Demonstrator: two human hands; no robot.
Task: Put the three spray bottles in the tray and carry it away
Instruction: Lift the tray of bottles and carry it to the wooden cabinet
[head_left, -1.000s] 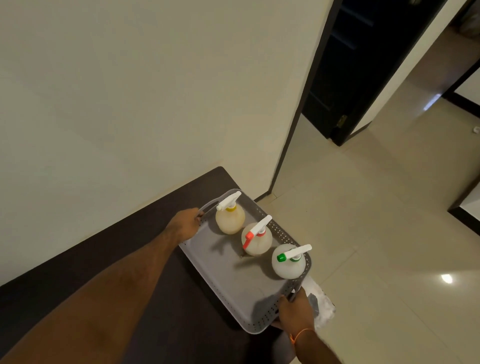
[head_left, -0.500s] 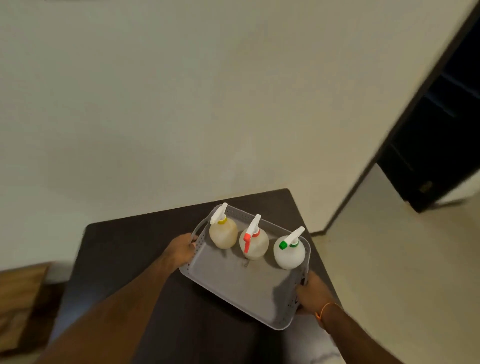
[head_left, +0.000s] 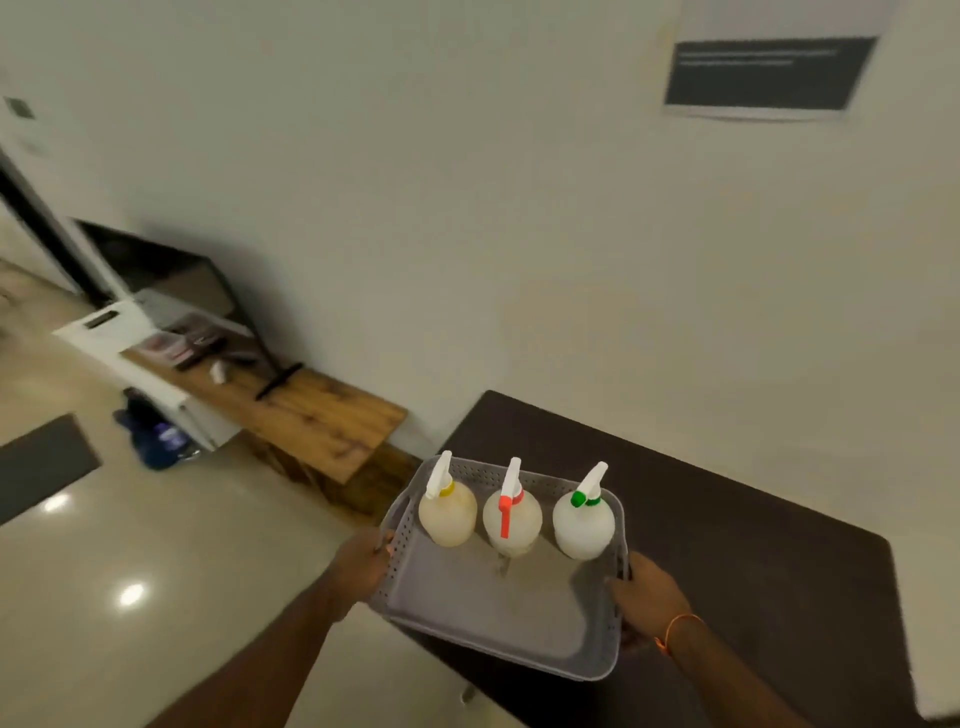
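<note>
A grey perforated tray hangs in the air over the left end of a dark table. Three round spray bottles stand upright in a row along its far side: one with a yellow collar, one with a red trigger, one with a green collar. My left hand grips the tray's left rim. My right hand, with an orange band at the wrist, grips the right rim.
A low wooden bench runs along the wall to the left, with small items and a white box at its far end. A blue bag and a dark mat lie on the shiny floor. A dark sign hangs on the wall.
My view has swung left: the doorway is gone and the bench and floor have appeared. The tray, held by both hands, has shifted to the table's left end and partly past its edge.
</note>
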